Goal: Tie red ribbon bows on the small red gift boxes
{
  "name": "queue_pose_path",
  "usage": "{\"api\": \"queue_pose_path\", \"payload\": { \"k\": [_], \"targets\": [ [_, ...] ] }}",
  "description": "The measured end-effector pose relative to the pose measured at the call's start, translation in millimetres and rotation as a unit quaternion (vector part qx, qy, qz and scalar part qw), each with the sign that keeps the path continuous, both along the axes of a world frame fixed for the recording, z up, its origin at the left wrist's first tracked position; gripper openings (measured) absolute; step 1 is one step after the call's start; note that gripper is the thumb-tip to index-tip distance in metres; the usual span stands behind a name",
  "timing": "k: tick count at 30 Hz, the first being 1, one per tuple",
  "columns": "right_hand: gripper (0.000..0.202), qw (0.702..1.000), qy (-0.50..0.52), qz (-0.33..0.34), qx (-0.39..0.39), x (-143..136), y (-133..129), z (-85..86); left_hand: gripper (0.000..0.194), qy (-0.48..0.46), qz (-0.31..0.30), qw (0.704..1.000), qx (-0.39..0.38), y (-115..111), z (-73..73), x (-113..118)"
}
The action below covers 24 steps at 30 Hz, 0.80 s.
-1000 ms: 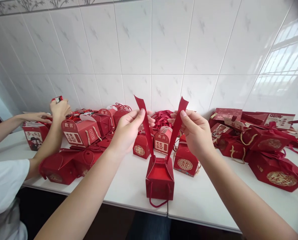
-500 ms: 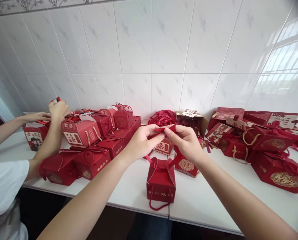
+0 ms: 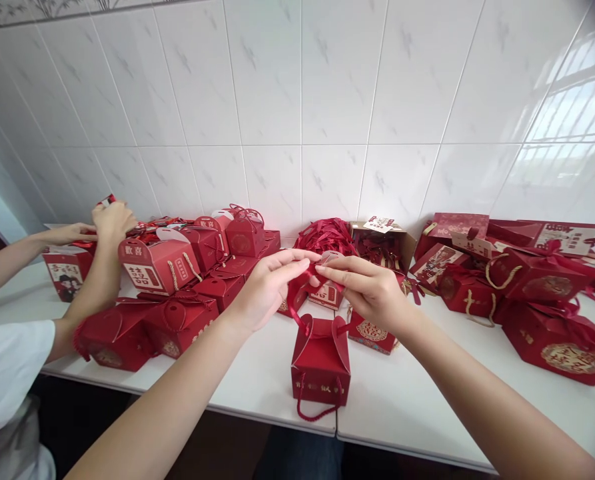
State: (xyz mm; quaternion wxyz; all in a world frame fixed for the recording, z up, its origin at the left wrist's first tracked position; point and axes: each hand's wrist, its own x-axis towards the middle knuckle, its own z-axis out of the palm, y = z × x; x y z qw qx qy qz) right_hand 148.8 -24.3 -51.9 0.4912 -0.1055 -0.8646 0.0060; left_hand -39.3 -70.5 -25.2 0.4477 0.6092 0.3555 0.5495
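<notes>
A small red gift box (image 3: pixel 320 363) with a rope handle stands upright near the table's front edge, in front of me. Red ribbon (image 3: pixel 294 303) runs up from holes in its top flaps to my fingers. My left hand (image 3: pixel 277 280) pinches the ribbon from the left, fingers closed. From the right, my right hand (image 3: pixel 364 283) grips the same ribbon, its fingertips close to the left ones. Just behind the hands are a red box with a white label (image 3: pixel 326 294) and a red box with a round gold emblem (image 3: pixel 372 332), both partly covered.
Red boxes (image 3: pixel 157 265) are stacked at left, where a co-worker's hand (image 3: pixel 114 219) holds a small packet. A heap of red ribbons (image 3: pixel 326 236) and an open carton (image 3: pixel 406 247) lie by the tiled wall. More gift boxes (image 3: pixel 560 343) crowd the right side of the white table (image 3: pixel 427 393).
My fingers have shifted on the ribbon: a loop now hangs below them, and the right hand has turned with its back more toward me. The box has stayed in place.
</notes>
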Motion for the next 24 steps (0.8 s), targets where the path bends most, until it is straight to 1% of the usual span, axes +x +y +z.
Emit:
{"api": "queue_pose_path", "payload": {
  "k": [1,2,3,4,6,7,8,9,10,12,13,15,16,17,19,21,22,23,24],
  "targets": [
    [0.033,0.999,0.027,-0.017,-0.016,-0.5,-2.1,-1.9,0.025,0.045,0.049,0.997,0.039,-2.1,-1.8,0.4],
    [0.032,0.997,0.057,-0.042,-0.038,0.6,-4.6,-3.8,0.030,0.098,0.109,0.985,0.089,-4.7,-3.7,0.2],
    [0.029,0.992,0.083,-0.076,-0.061,4.0,-7.3,-5.7,0.034,0.153,0.171,0.963,0.141,-7.6,-5.7,-1.3],
    [0.026,0.985,0.100,-0.116,-0.082,10.0,-9.9,-7.7,0.035,0.205,0.229,0.933,0.186,-10.7,-7.6,-4.4],
    [0.024,0.969,0.091,-0.201,-0.109,30.5,-14.4,-12.5,0.029,0.286,0.315,0.873,0.240,-16.3,-12.5,-17.4],
    [0.023,0.961,0.068,-0.243,-0.116,44.4,-15.9,-15.8,0.023,0.322,0.342,0.849,0.243,-18.3,-16.1,-27.6],
    [0.023,0.952,0.033,-0.280,-0.121,59.9,-17.0,-20.0,0.019,0.358,0.357,0.831,0.232,-19.6,-21.0,-40.1],
    [0.024,0.940,-0.012,-0.314,-0.134,76.1,-17.8,-25.3,0.016,0.393,0.359,0.819,0.214,-20.3,-27.5,-54.4],
    [0.025,0.924,-0.066,-0.344,-0.153,92.1,-18.3,-31.5,0.016,0.427,0.347,0.814,0.188,-20.4,-35.7,-69.5],
    [0.030,0.884,-0.169,-0.390,-0.195,119.6,-19.2,-45.7,0.018,0.476,0.305,0.816,0.118,-19.9,-56.2,-98.3],
    [0.031,0.867,-0.206,-0.402,-0.211,129.5,-19.9,-52.7,0.018,0.493,0.270,0.824,0.072,-19.7,-67.1,-109.7],
    [0.029,0.850,-0.241,-0.412,-0.224,139.3,-22.0,-63.1,0.016,0.514,0.234,0.826,-0.009,-19.6,-85.9,-122.9],
    [0.027,0.849,-0.240,-0.418,-0.218,139.0,-23.6,-65.5,0.013,0.516,0.220,0.828,-0.026,-19.8,-92.3,-123.8],
    [0.026,0.853,-0.229,-0.423,-0.204,135.6,-25.4,-65.8,0.011,0.510,0.217,0.832,-0.031,-19.9,-96.1,-121.2],
    [0.026,0.875,-0.189,-0.414,-0.165,121.1,-29.3,-61.0,0.011,0.475,0.220,0.852,-0.011,-19.7,-96.6,-107.1],
    [0.026,0.908,-0.148,-0.364,-0.144,100.3,-32.6,-53.1,0.016,0.416,0.208,0.885,0.002,-18.3,-91.1,-85.8],
    [0.027,0.922,-0.138,-0.327,-0.153,88.8,-33.7,-49.9,0.019,0.383,0.184,0.905,-0.005,-17.1,-88.0,-74.4],
    [0.029,0.930,-0.137,-0.290,-0.177,77.3,-34.3,-48.0,0.021,0.351,0.154,0.923,-0.017,-15.6,-85.8,-63.3],
    [0.031,0.932,-0.144,-0.261,-0.208,66.2,-34.2,-47.8,0.022,0.325,0.124,0.937,-0.030,-13.9,-84.9,-53.1]
  ]
}}
